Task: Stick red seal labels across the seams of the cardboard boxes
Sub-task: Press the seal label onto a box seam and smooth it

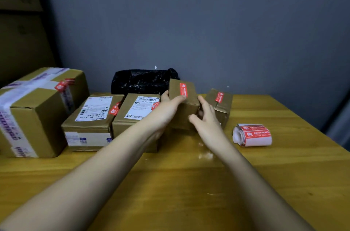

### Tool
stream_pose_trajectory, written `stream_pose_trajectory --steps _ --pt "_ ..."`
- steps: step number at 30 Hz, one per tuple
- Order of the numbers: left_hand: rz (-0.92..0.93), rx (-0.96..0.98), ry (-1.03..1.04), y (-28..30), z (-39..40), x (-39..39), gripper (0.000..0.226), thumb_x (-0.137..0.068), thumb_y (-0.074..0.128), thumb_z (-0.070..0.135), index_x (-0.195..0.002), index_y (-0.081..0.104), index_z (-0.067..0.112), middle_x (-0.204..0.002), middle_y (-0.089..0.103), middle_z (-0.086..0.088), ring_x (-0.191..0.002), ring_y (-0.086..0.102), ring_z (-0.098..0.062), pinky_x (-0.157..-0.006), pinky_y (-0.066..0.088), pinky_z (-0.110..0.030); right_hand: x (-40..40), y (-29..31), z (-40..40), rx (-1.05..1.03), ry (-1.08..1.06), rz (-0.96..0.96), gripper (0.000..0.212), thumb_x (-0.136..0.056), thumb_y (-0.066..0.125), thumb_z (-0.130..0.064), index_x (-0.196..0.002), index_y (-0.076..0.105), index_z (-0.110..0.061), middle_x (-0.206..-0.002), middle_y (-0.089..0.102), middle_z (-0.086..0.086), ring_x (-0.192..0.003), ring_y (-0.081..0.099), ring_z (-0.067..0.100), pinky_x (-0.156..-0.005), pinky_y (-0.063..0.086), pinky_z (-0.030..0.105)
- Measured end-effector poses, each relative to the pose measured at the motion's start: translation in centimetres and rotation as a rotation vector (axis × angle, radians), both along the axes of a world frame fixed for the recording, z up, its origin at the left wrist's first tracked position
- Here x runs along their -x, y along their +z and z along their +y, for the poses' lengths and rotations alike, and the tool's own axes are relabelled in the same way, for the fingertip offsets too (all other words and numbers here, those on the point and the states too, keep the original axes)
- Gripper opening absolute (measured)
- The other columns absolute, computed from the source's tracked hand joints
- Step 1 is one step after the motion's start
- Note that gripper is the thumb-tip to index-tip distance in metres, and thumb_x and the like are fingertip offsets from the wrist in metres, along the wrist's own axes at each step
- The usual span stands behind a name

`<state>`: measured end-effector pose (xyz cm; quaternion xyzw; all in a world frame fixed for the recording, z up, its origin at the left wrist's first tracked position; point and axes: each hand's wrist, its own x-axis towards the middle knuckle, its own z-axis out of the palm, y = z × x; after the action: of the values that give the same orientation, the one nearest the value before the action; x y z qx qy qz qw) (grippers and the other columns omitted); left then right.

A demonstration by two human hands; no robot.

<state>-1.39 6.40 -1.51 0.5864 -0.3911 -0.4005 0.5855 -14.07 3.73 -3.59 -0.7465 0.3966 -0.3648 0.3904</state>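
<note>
A small cardboard box [184, 106] is tilted up above the table, with a red seal label [183, 89] stuck across its top. My left hand [167, 110] grips its left side, thumb on the top near the label. My right hand [206, 119] holds its right side, fingers tucked between it and another small labelled box [220, 106]. A roll of red seal labels [252, 134] lies on the table to the right.
Three more labelled cardboard boxes line the left: a large taped one [37, 109] and two medium ones [91, 119] [136, 111] with shipping labels. A black plastic bag [142, 81] sits against the grey wall. The wooden table [189, 183] stretches toward me.
</note>
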Motion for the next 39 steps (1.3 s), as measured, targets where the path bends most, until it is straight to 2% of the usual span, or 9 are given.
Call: stream_pose_trajectory --steps 3,6,10,12,16,22,29,35,39 --pt "-0.065 -0.029 0.071 -0.6 -0.6 0.8 0.09 -0.071 0.059 0.046 -0.149 0.02 0.024 -0.134 0.052 -0.004 -0.118 0.055 -0.025 -0.102 0.044 -0.049 -0.3 -1.0 -0.2 -0.007 -0.023 -0.004 0.07 -0.091 0.053 -0.014 -0.152 0.018 -0.023 -0.151 0.026 -0.003 -0.092 0.047 0.006 -0.093 0.035 0.025" --pt "-0.099 -0.053 0.117 -1.3 -1.2 1.4 0.087 -0.075 0.055 0.046 -0.15 0.017 0.023 -0.142 0.044 -0.007 -0.126 0.048 -0.027 -0.107 0.037 -0.047 -0.4 -1.8 -0.5 -0.038 -0.018 -0.021 0.073 -0.089 0.055 -0.012 -0.151 0.018 -0.024 -0.153 0.026 -0.001 -0.115 0.051 0.022 -0.102 0.039 0.031" --pt "-0.044 -0.056 0.162 -2.4 -2.1 2.1 0.069 -0.095 0.051 0.03 -0.151 0.012 0.018 -0.149 0.035 -0.011 -0.132 0.041 -0.027 -0.112 0.03 -0.042 -0.4 -2.6 -1.1 -0.057 -0.023 -0.048 0.091 -0.069 0.054 -0.038 -0.151 0.018 -0.028 -0.155 0.024 -0.004 -0.134 0.04 0.016 -0.11 0.036 0.043" --pt "-0.013 -0.046 0.181 -2.8 -2.3 2.3 0.067 -0.096 0.049 0.028 -0.151 0.012 0.017 -0.149 0.034 -0.013 -0.132 0.041 -0.028 -0.112 0.03 -0.043 -0.3 -2.9 -1.5 -0.064 -0.027 -0.046 0.091 -0.067 0.053 -0.04 -0.151 0.019 -0.028 -0.155 0.024 -0.004 -0.139 0.034 0.016 -0.112 0.035 0.045" --pt "0.004 -0.044 0.19 -3.0 -2.2 2.5 0.062 -0.097 0.048 0.024 -0.149 0.017 0.017 -0.145 0.04 -0.012 -0.128 0.045 -0.026 -0.111 0.033 -0.043 -0.2 -3.1 -1.1 -0.013 -0.071 -0.021 0.072 -0.087 0.057 -0.012 -0.15 0.024 -0.023 -0.149 0.025 0.0 -0.136 0.037 0.019 -0.11 0.037 0.043" --pt "0.071 -0.057 0.126 -3.2 -1.6 3.1 0.057 -0.098 0.046 0.018 -0.148 0.019 0.013 -0.125 0.052 -0.006 -0.103 0.052 -0.016 -0.09 0.042 -0.027 0.7 -3.2 -0.8 0.088 -0.16 0.117 0.066 -0.089 0.058 -0.018 -0.148 0.028 -0.018 -0.14 0.03 0.0 -0.122 0.047 0.02 -0.101 0.04 0.033" --pt "0.085 -0.063 0.137 -3.8 -1.7 4.8 0.056 -0.097 0.048 0.018 -0.147 0.023 0.014 -0.13 0.051 -0.007 -0.109 0.053 -0.019 -0.088 0.041 -0.025 1.4 -3.6 -0.1 0.178 -0.277 0.157 0.068 -0.088 0.061 -0.021 -0.147 0.028 -0.017 -0.143 0.029 0.001 -0.128 0.04 0.018 -0.082 0.031 0.018" --pt "0.059 -0.057 0.232 -4.9 -2.4 3.7 0.061 -0.094 0.052 0.019 -0.147 0.022 0.013 -0.138 0.048 -0.012 -0.126 0.048 -0.025 -0.11 0.036 -0.038 0.5 -3.8 -0.7 0.099 -0.168 0.161 0.069 -0.091 0.058 -0.019 -0.149 0.021 -0.017 -0.148 0.025 0.002 -0.127 0.043 0.02 -0.086 0.031 0.019" --pt "0.074 -0.068 0.232 -6.0 -3.5 3.2 0.063 -0.093 0.052 0.023 -0.147 0.02 0.015 -0.137 0.048 -0.013 -0.127 0.046 -0.027 -0.11 0.035 -0.043 0.0 -3.7 -1.1 0.079 -0.143 0.184 0.07 -0.091 0.056 -0.021 -0.15 0.019 -0.019 -0.151 0.024 0.004 -0.133 0.039 0.023 -0.101 0.036 0.031"
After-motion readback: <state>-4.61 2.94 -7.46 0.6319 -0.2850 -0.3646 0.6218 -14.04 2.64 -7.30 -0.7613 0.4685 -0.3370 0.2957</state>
